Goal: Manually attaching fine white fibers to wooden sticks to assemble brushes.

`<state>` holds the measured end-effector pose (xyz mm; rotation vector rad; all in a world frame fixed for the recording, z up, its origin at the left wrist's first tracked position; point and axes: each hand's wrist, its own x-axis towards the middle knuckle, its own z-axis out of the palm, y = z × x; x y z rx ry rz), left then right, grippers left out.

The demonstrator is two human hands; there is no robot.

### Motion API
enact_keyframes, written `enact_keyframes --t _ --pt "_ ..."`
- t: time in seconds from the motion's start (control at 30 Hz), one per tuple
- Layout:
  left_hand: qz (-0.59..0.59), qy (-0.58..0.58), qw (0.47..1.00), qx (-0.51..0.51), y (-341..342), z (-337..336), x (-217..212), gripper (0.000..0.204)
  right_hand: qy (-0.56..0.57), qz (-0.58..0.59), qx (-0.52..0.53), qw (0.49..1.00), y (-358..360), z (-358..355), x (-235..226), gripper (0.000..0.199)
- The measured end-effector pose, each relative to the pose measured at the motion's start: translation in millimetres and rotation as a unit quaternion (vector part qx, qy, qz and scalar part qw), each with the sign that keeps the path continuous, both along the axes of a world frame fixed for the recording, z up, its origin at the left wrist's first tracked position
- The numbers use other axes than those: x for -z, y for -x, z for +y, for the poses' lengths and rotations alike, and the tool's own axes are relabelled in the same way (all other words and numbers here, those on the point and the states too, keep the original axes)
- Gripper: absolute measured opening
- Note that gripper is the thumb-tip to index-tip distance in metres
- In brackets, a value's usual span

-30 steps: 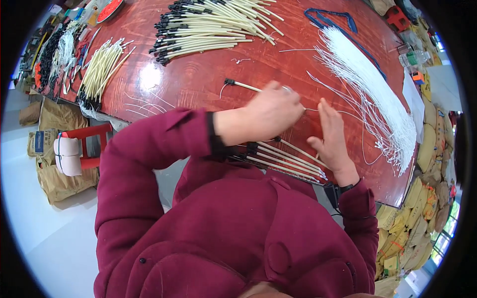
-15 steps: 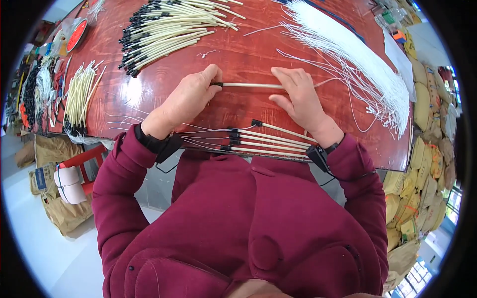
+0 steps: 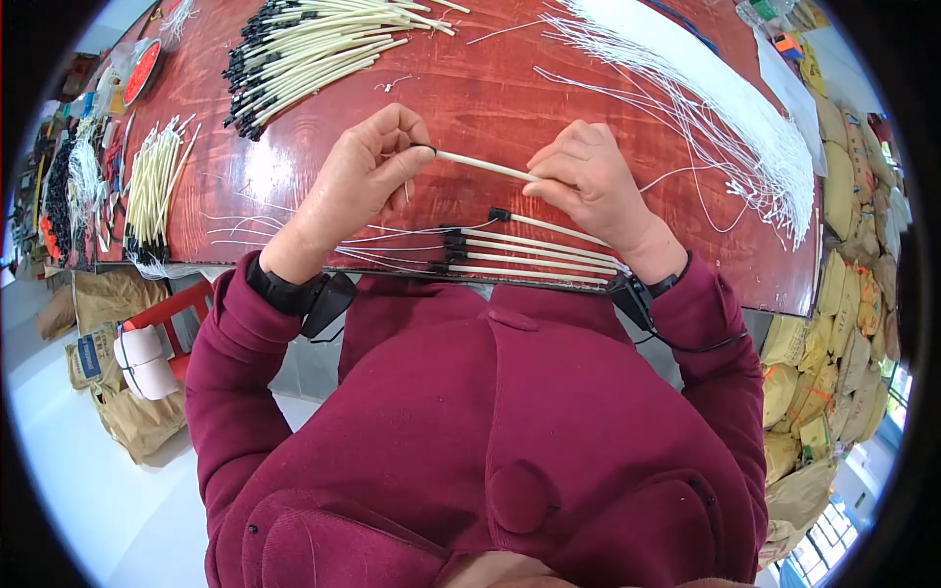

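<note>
- We look down on a glossy red-brown table [image 3: 470,103], its near edge crossing the middle of the frame.
- Nearest us, along that edge at centre, lies a row of pale tubes [image 3: 529,245] with black end pieces [image 3: 453,240] on the left.
- Just beyond, at centre, one pale tube [image 3: 480,162] is held above the table, tilted slightly down to the right.
- The left hand [image 3: 358,176] pinches its dark left end; the right hand [image 3: 593,181] closes its fingers on the other end.
- A thin white strand [image 3: 671,173] shows right of that hand; we cannot tell whether it joins the tube.
- We judge the step to be working one tube at its two ends; the next move calls for a steady pinch on both.
- Farther off, we see a heap of black-ended tubes [image 3: 323,54] at upper left and a white strand bundle [image 3: 701,88] at upper right.
</note>
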<state>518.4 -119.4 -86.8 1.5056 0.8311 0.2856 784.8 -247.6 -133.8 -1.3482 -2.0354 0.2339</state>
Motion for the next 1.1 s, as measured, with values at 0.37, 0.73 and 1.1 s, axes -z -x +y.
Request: enact_keyframes --t 0.37,0.73,1.1 --pt "0.202 0.000 0.978 0.052 54.1 36.3 -3.0 0.012 0.024 -0.039 0.021 0.999 -24.7 -21.0 -26.1 0.010" --pt "0.351 -0.563 0.748 -0.020 142.7 76.7 -12.9 0.027 0.135 0.003 -0.005 0.991 -54.7 -55.0 -42.9 0.021" --pt "0.031 -0.499 0.839 0.213 -162.0 86.1 38.0 0.024 0.020 -0.134 0.268 0.954 -116.7 1.6 -7.5 0.048"
